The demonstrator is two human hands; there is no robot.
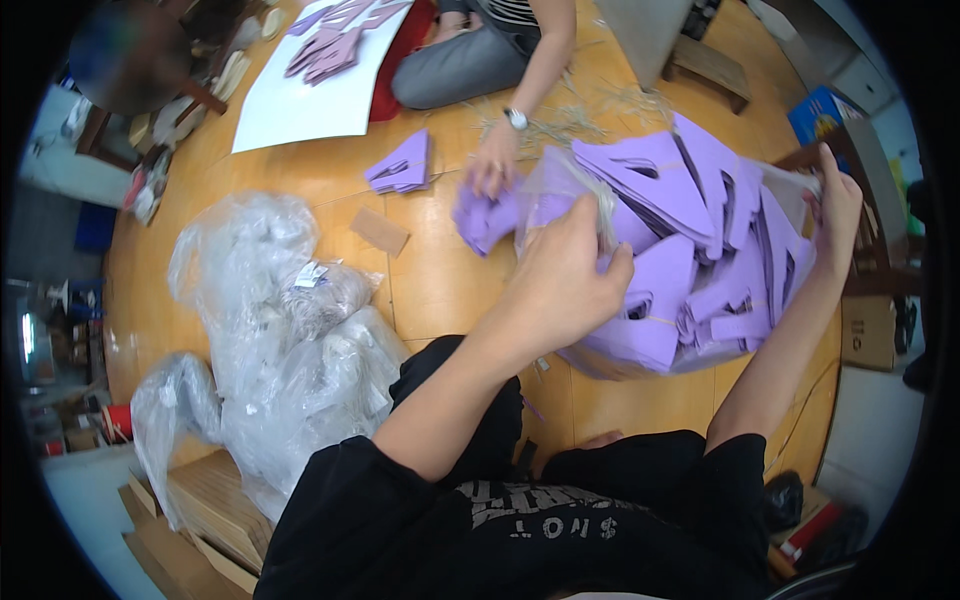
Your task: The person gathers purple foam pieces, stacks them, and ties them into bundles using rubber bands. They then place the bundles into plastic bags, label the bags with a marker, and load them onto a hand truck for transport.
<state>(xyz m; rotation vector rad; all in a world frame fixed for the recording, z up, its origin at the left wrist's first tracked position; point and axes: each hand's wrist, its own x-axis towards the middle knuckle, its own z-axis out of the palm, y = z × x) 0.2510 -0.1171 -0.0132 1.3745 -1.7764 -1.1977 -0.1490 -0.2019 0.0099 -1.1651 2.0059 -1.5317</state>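
Bare floor (440, 280) btwn plastic bags (290, 340) & purple pile (690, 260); co-worker's hand (492, 165) blocks beyond.

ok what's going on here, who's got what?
A person seated on the wooden floor grips a clear plastic bag stuffed with purple cut-out pieces: left hand pinches the bag's near edge, right hand holds its far side. Opposite, a co-worker's hand rests on a few loose purple pieces. A small purple stack lies nearby, and crumpled empty plastic bags sit to the left.
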